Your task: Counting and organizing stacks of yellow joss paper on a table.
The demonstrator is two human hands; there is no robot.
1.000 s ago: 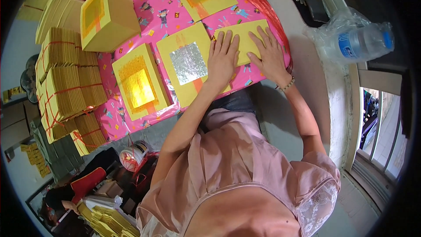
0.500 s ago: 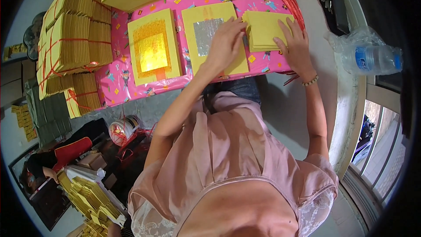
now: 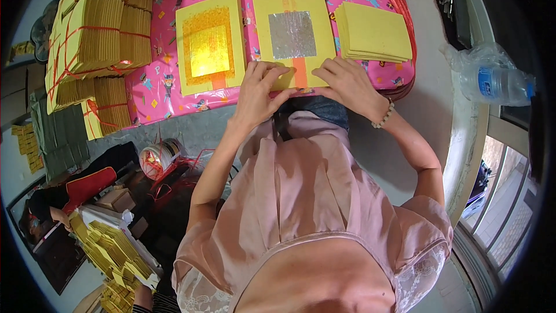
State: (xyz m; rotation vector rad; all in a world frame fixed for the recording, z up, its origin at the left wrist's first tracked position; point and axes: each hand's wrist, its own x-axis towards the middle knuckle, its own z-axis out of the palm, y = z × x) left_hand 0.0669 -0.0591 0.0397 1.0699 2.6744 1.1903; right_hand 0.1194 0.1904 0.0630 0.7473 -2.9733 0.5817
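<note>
Lying flat on the pink, cartoon-printed plastic table cover (image 3: 159, 93), a yellow rectangular paper sheet with a silver foil square (image 3: 294, 35) sits directly in front of the person, its near edge between the two hands. The left hand (image 3: 259, 90) rests curled at the near left corner, thumb pointing inward along the edge; the right hand (image 3: 350, 84) bends its fingers over the near right corner. Whether either one pinches the paper, I cannot tell. Together they cover both near corners.

A white round bucket (image 3: 168, 155) on the floor to the left has red plastic string at its mouth and trailing beside it. At the right, a clear crinkled plastic bag (image 3: 480, 55) partly wraps a clear plastic bottle with a blue cap (image 3: 501, 84). An elongated black case (image 3: 457, 23) holds small metal pieces.

Left of the sheet lies a yellow paper piece with a gold foil square (image 3: 209, 49); just to its right, a plain yellow paper stack (image 3: 375, 32). Tall yellow paper bundles tied with red string (image 3: 101, 40) crowd the table's left side.
</note>
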